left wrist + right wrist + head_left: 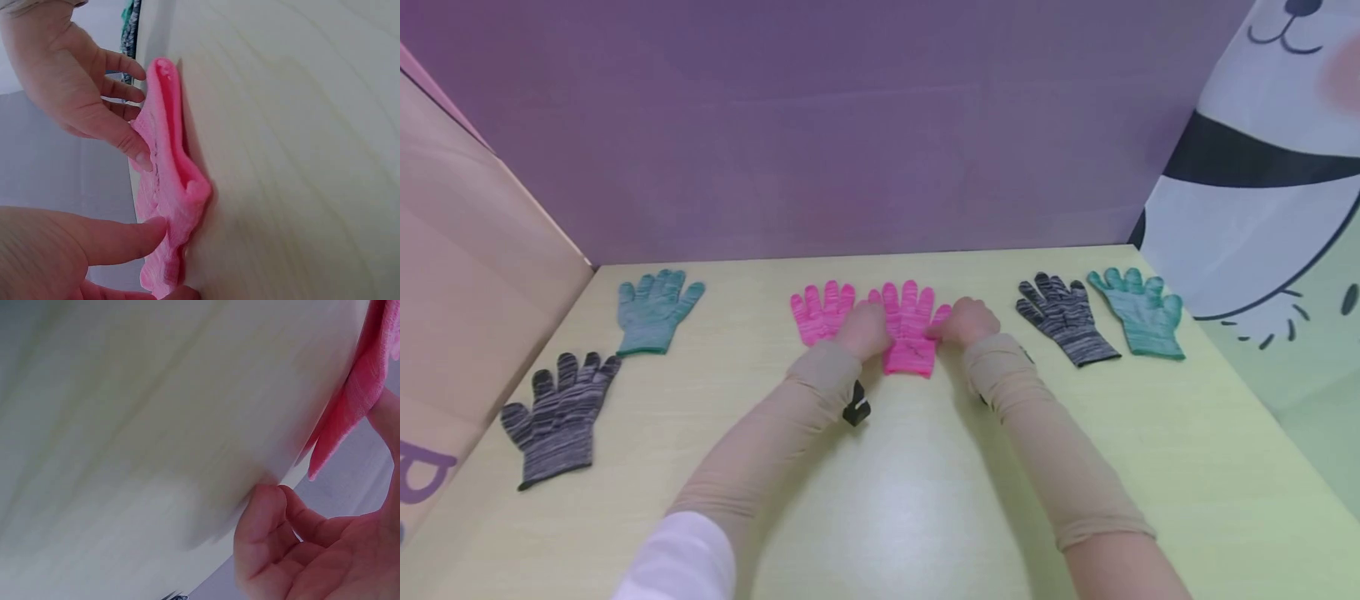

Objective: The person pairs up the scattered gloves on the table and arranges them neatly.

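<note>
Two pink knit gloves lie side by side near the table's far edge, fingers pointing away. My left hand [863, 330] is between them and overlaps part of the left pink glove [822, 315]. Its thumb [134, 240] lies on the near side of the right pink glove [909, 354], with a fingertip at the edge below, pinching the fabric. On the other side, my right hand [972, 322] touches that glove with its thumb, while its other fingers [262, 515] bend loosely, apart from the fabric. The glove's cuff opening [170, 119] gapes slightly.
At left lie a teal glove [655, 312] and a dark grey striped glove [561, 421]. Another grey striped glove [1066, 318] and teal glove [1142, 312] lie at right. A purple panel [865, 133] rises behind the wooden table [887, 500].
</note>
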`<control>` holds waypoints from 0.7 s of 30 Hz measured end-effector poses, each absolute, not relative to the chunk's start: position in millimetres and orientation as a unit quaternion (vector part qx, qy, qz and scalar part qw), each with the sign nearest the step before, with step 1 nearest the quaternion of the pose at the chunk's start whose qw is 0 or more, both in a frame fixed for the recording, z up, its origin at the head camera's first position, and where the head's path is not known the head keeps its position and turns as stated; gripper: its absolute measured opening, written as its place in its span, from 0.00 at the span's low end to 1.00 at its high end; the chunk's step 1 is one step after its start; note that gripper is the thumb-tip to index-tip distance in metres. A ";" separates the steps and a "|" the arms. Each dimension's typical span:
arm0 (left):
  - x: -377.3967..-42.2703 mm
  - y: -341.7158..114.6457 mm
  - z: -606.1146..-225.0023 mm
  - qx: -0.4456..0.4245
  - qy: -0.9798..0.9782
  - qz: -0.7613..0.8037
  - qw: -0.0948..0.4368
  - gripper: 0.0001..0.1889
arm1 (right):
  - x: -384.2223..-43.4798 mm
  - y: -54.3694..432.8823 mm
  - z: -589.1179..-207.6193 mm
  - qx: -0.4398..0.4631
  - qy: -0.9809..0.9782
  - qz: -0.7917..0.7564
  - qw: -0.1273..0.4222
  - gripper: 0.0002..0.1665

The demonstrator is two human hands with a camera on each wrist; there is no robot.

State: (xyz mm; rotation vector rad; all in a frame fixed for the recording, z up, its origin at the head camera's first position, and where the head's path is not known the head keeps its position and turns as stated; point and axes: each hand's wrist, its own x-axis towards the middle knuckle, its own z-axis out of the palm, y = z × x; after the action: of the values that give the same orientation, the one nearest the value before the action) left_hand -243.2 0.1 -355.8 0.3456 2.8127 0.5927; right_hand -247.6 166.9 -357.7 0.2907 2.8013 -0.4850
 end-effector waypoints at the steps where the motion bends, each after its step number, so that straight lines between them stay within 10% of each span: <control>1: -244.0 0.7 -356.4 0.117 0.965 0.202 0.124 0.34 | -248.2 166.7 -357.7 0.102 0.971 -0.166 0.140 0.41; 21: -243.1 7.0 -356.8 0.103 0.960 0.225 0.133 0.38 | -250.8 157.4 -353.9 0.098 0.957 -0.221 0.157 0.34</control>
State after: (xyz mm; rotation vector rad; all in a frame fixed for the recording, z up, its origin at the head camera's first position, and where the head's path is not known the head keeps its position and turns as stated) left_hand -243.1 7.0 -356.8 0.2993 2.7845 0.6515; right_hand -250.8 157.4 -353.9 0.2818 2.7408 -0.6339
